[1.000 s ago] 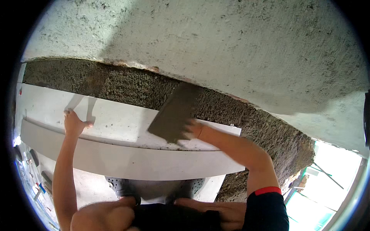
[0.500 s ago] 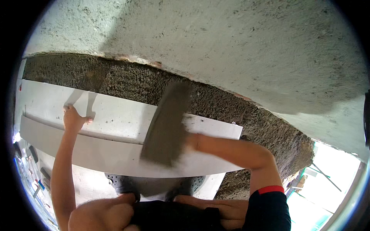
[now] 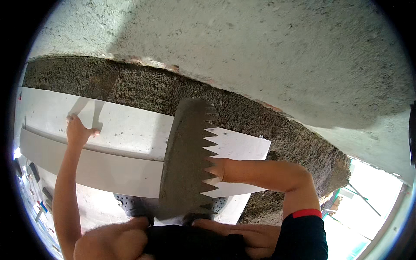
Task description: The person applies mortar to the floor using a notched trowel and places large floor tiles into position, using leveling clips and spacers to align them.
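A big notched trowel, coated in grey mortar, hangs over the middle of a white slab, its broad face and jagged toothed edge showing. My right hand is closed on it from the right, the fingers mostly hidden behind the blade. At left my left hand rests on the same slab, thumb stretched out and fingers apart, holding nothing. Behind the slab runs a strip of rough, dark mortar. A pale upright strip follows the slab's near side.
A rough grey plastered wall rises beyond the mortar. My feet in dark perforated clogs stand on a lower pale surface. Blurred tools lie at far left, and a bright opening shows at right beyond the mortar's end.
The trowel has come nearer to me and turned so that its teeth show; it was blurred before. My left hand stays on the slab, and the whole view has shifted slightly.
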A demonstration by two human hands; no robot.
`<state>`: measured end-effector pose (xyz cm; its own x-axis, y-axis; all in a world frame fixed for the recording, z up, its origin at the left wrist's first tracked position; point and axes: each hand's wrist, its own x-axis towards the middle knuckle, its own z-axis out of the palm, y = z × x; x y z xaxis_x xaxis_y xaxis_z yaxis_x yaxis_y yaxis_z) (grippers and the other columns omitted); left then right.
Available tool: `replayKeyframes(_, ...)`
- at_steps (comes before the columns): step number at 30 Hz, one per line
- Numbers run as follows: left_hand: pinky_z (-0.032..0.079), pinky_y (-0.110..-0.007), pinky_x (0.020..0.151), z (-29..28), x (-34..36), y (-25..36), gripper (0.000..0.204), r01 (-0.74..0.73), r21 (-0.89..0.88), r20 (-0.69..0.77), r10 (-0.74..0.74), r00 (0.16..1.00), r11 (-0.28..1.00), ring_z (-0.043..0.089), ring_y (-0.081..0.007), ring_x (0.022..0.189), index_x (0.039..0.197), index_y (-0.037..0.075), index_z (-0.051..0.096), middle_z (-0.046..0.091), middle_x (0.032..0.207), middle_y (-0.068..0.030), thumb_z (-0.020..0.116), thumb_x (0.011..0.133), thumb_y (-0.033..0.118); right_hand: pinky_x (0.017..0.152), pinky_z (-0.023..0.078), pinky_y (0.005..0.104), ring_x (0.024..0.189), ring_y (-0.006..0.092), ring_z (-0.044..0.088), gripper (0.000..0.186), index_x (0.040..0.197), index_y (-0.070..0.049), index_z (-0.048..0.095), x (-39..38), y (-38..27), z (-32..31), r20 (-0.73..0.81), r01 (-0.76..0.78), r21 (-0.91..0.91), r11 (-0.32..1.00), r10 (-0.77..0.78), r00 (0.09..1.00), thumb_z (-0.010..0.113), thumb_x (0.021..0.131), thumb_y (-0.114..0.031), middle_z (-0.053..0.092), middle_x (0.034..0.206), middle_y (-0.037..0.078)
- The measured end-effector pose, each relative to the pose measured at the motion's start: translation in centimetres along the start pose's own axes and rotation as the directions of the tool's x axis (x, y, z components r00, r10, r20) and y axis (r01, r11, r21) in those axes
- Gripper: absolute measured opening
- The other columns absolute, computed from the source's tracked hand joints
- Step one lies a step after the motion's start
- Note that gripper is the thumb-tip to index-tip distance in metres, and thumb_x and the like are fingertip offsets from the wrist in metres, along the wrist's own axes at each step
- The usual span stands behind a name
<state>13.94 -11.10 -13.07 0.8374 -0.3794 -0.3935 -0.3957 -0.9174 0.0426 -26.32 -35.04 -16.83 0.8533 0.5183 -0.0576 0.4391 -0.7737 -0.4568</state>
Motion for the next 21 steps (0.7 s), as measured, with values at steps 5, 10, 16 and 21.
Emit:
replayKeyframes(5, 0.046, -0.039, 0.088, 0.2, 0.3, -0.4, 0.099, -0.104, 0.149, -0.145, 0.126, 0.981, 0.983, 0.05, -0.0384, 0.108, 0.113, -0.015, 0.038, 0.048, 0.114, -0.0285, 0.09, 0.04, 0.028, 0.074, 0.047, 0.0483, 0.081, 0.0301, 0.059, 0.027, 0.099, -0.018, 0.064, -2.4, 0.9, -0.3, -0.067, -0.041, -0.097, 0.994, 0.035, 0.997, 0.052, 0.08, -0.033, 0.063, 0.088, 0.008)
replayKeyframes(10, 0.046, -0.039, 0.087, -0.1, 0.2, -0.5, 0.099, -0.025, 0.029, -0.001, 0.025, 1.0, 0.999, 0.051, -0.0369, 0.107, 0.119, -0.011, 0.038, 0.046, 0.12, -0.0266, 0.089, 0.042, 0.025, 0.07, 0.048, 0.0459, 0.072, 0.0247, 0.059, 0.027, 0.094, -0.02, 0.065, -1.0, 2.1, -1.8, -0.258, -0.093, -0.229, 0.969, 0.032, 0.966, 0.058, 0.075, -0.037, 0.063, 0.08, 0.006)
replayKeyframes(16, 0.045, -0.038, 0.091, -0.4, 0.5, 0.2, 0.1, 0.016, 0.046, 0.073, -0.02, 0.997, 0.999, 0.047, -0.0396, 0.114, 0.118, -0.017, 0.039, 0.044, 0.122, -0.0356, 0.089, 0.042, 0.028, 0.068, 0.048, 0.0485, 0.076, 0.0268, 0.06, 0.026, 0.086, -0.021, 0.068, -1.5, 0.6, -4.4, -0.496, -0.165, -0.105, 0.981, 0.092, 0.864, 0.064, 0.067, -0.037, 0.064, 0.082, 0.009)
replayKeyframes(21, 0.043, -0.039, 0.093, 0.0, 0.5, 0.1, 0.103, 0.005, 0.075, 0.03, -0.007, 1.0, 0.997, 0.046, -0.0392, 0.115, 0.12, -0.015, 0.038, 0.039, 0.128, -0.0313, 0.09, 0.04, 0.027, 0.072, 0.05, 0.0444, 0.077, 0.0222, 0.06, 0.022, 0.083, -0.031, 0.066, -4.2, 2.7, -5.1, -0.605, -0.407, -0.32, 0.856, 0.146, 0.783, 0.066, 0.061, -0.037, 0.062, 0.078, 0.001)
